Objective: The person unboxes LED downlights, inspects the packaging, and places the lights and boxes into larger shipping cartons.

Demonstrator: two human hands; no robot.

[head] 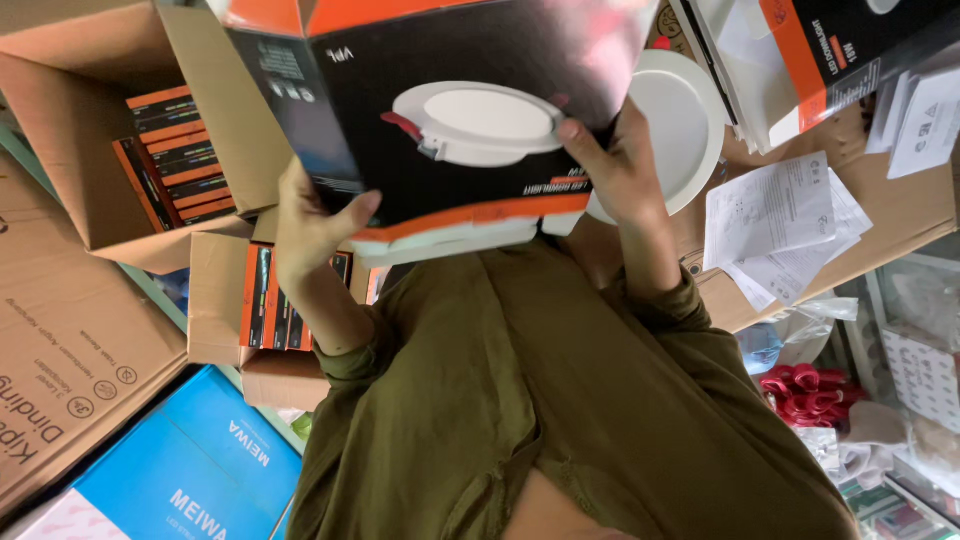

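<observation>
Both my hands hold up a flat black and orange box (450, 110) with a picture of a round white ceiling lamp on its face. My left hand (305, 225) grips its lower left edge, thumb on the front. My right hand (620, 170) grips the right edge, one finger lying across the front. White packing shows along the bottom edge of the box. My olive green sleeves and shirt fill the lower middle of the view. A round white lamp (690, 120) lies just behind my right hand, partly hidden by the box.
A large open carton (90, 170) at the left holds several orange and black boxes, and a smaller carton (215, 300) below it holds more. Printed leaflets (780, 225) lie on cardboard at the right. Another black and orange box (850, 50) is top right. A blue box (190, 470) lies bottom left.
</observation>
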